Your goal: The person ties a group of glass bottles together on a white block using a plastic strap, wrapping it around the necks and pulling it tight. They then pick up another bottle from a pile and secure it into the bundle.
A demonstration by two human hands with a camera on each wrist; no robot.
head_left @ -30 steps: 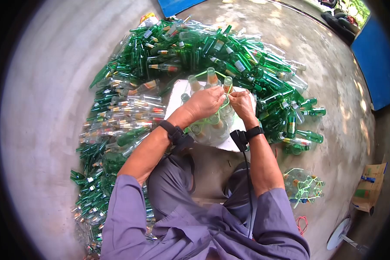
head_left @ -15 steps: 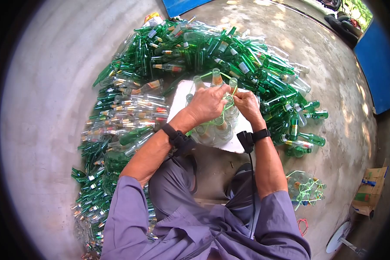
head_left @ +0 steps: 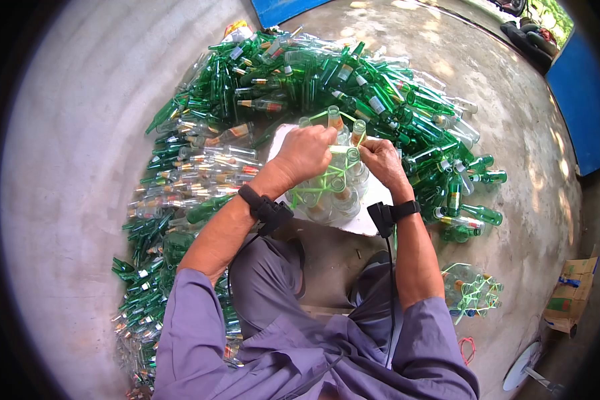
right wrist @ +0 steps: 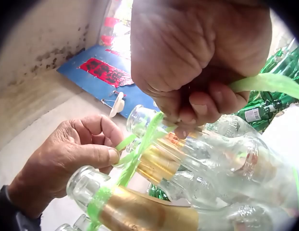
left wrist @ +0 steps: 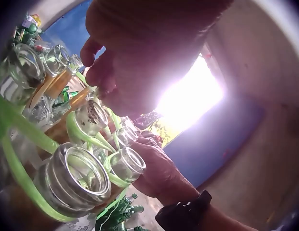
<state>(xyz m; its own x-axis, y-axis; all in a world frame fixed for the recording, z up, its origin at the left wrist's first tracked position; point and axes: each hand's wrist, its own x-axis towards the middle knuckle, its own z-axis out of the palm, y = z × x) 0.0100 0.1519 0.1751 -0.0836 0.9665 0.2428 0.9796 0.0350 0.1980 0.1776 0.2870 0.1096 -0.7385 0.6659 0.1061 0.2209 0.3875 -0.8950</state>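
Observation:
Several clear glass bottles (head_left: pixel 345 200) stand upright in a cluster on a white board (head_left: pixel 369 224), light green plastic strap (right wrist: pixel 139 154) wound round their necks. My left hand (head_left: pixel 305 153) is at the cluster's left side; in the right wrist view its thumb and forefinger pinch a piece of the strap beside a bottle neck (right wrist: pixel 82 185). My right hand (head_left: pixel 383 161) is at the right of the necks. Its fingers (right wrist: pixel 205 108) curl round the strap, and a loose strap end (right wrist: pixel 272 85) sticks out past them.
Green bottles (head_left: pixel 413 133) lie heaped behind and right of the board, with rows of clear bottles (head_left: pixel 213 167) on the left. A strapped bottle bundle (head_left: pixel 470 290) stands on the floor at the right, near a cardboard box (head_left: pixel 571 293).
My left hand has drawn back leftward from the bottle necks, and a strap length now shows stretched between the hands. The right hand stays nearly in place at the right necks.

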